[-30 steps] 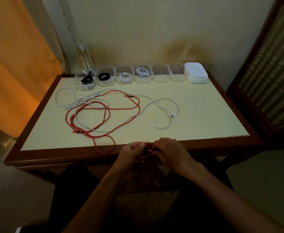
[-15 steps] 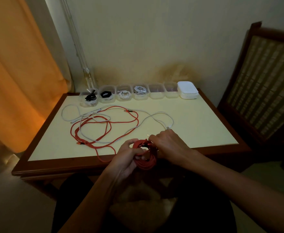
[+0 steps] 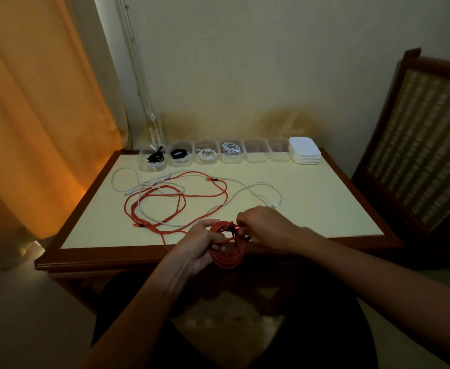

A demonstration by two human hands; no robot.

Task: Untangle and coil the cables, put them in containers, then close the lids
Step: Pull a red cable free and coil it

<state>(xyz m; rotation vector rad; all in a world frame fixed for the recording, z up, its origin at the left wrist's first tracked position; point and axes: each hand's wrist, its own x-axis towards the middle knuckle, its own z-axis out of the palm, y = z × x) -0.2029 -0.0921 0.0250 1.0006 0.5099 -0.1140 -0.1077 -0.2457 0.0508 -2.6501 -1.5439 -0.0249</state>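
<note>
At the table's near edge my left hand [image 3: 201,245] grips a coiled red cable [image 3: 228,258]. My right hand [image 3: 267,226] pinches the end of that coil at its top. More red cable [image 3: 177,206] lies loose and tangled with a white cable [image 3: 258,186] on the cream tabletop. Several clear open containers stand in a row at the far edge: two hold black cables [image 3: 177,153], two hold white cables [image 3: 230,149], and two containers [image 3: 256,155] look empty. A stack of white lids [image 3: 305,151] sits at the right end of the row.
The table [image 3: 338,209] has a dark wooden rim and stands against a wall. An orange curtain [image 3: 32,115] hangs to the left. A wooden chair with a woven back [image 3: 426,145] stands at the right.
Both hands have lifted from below the table's near edge up over it. The red coil now shows in my left hand, and the camera has tilted up.
</note>
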